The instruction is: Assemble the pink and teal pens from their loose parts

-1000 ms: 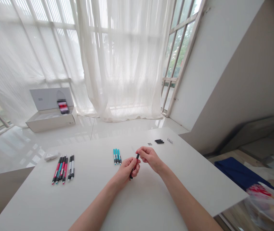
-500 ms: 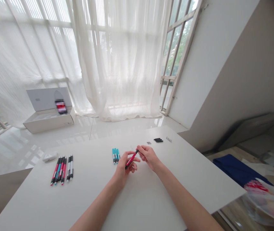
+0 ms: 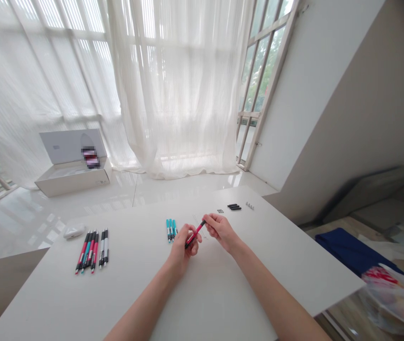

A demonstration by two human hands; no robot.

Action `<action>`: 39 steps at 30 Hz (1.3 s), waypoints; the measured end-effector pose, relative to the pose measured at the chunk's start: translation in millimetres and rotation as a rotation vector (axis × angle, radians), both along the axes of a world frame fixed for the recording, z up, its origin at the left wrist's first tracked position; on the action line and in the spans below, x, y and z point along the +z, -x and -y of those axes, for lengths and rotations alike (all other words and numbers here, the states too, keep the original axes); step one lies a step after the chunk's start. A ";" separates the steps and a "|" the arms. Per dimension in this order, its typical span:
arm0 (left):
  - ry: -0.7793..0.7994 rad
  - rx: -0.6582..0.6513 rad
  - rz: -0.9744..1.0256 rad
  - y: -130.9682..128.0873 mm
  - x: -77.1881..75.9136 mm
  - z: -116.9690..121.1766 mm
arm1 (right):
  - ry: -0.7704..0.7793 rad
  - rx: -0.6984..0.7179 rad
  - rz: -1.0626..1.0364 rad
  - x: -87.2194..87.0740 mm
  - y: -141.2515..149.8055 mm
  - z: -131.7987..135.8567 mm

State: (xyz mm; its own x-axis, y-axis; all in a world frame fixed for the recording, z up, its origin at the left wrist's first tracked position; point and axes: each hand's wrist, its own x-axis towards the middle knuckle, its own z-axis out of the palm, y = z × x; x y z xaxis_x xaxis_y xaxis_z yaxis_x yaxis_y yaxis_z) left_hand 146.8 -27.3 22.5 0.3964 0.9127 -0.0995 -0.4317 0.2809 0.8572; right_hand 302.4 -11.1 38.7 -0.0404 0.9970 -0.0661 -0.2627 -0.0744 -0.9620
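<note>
Both my hands meet over the middle of the white table point(image 3: 223, 293). My left hand point(image 3: 182, 246) is closed round the lower end of a red and black pen point(image 3: 194, 235). My right hand point(image 3: 221, 230) pinches the pen's upper black end with its fingertips. The pen slants up to the right between them. Just left of my hands lie three teal pens point(image 3: 171, 229) side by side. A thin clear refill point(image 3: 199, 222) lies on the table behind the pen.
Several red, teal and white pens point(image 3: 91, 250) lie in a row at the left, with a small white case point(image 3: 74, 230) behind them. Small black and metal pen parts point(image 3: 234, 207) sit near the far edge. An open white box point(image 3: 74, 163) stands on the floor.
The pen has turned from a steep, mostly hidden position in my left fist to a slant showing its red barrel. My left hand has shifted its grip lower on the barrel.
</note>
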 end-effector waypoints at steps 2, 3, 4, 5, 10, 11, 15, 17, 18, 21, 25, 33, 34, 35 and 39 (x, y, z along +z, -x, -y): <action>-0.007 -0.040 -0.043 -2.6 -0.9 0.0 | -0.012 -0.025 0.002 2.0 -3.7 0.0; -0.012 -0.070 -0.058 -3.4 -1.4 0.4 | -0.018 -0.024 0.000 2.5 -5.1 0.2; -0.015 -0.108 -0.068 -3.9 -2.0 0.9 | -0.024 -0.016 -0.001 2.8 -6.0 0.6; -0.016 -0.153 -0.072 -3.9 -2.4 1.5 | -0.029 0.001 -0.002 3.0 -6.6 1.1; -0.009 -0.300 -0.047 -2.4 -4.2 2.7 | -0.058 0.111 -0.004 4.8 -7.5 3.6; -0.014 -0.294 -0.056 -2.5 -4.9 2.4 | -0.068 0.107 0.005 5.3 -7.6 3.6; -0.065 -0.225 -0.130 -5.1 -7.9 1.3 | -0.108 0.023 0.081 5.8 -6.1 3.0; -0.092 -0.203 -0.158 -6.6 -9.1 1.5 | -0.119 -0.022 0.113 4.1 -3.8 2.4; -0.101 -0.193 -0.169 -7.2 -9.5 1.8 | -0.120 -0.047 0.131 2.9 -2.4 1.9; -0.113 -0.159 -0.179 -8.4 -10.0 2.7 | -0.115 -0.114 0.188 -0.9 1.8 0.7; -0.130 -0.119 -0.151 -8.6 -10.2 2.5 | -0.111 -0.094 0.202 -1.8 4.4 0.6; -0.082 -0.159 -0.183 -7.2 -11.4 0.2 | -0.080 -0.164 0.170 -0.2 3.4 0.6; -0.080 -0.161 -0.183 -7.1 -11.3 -0.2 | -0.078 -0.170 0.171 -0.2 3.3 0.5; -0.077 -0.164 -0.181 -7.1 -11.1 -0.5 | -0.077 -0.174 0.172 -0.2 3.1 0.5; -0.061 -0.192 -0.157 -6.6 -9.4 -1.4 | -0.070 -0.176 0.163 0.3 3.3 1.2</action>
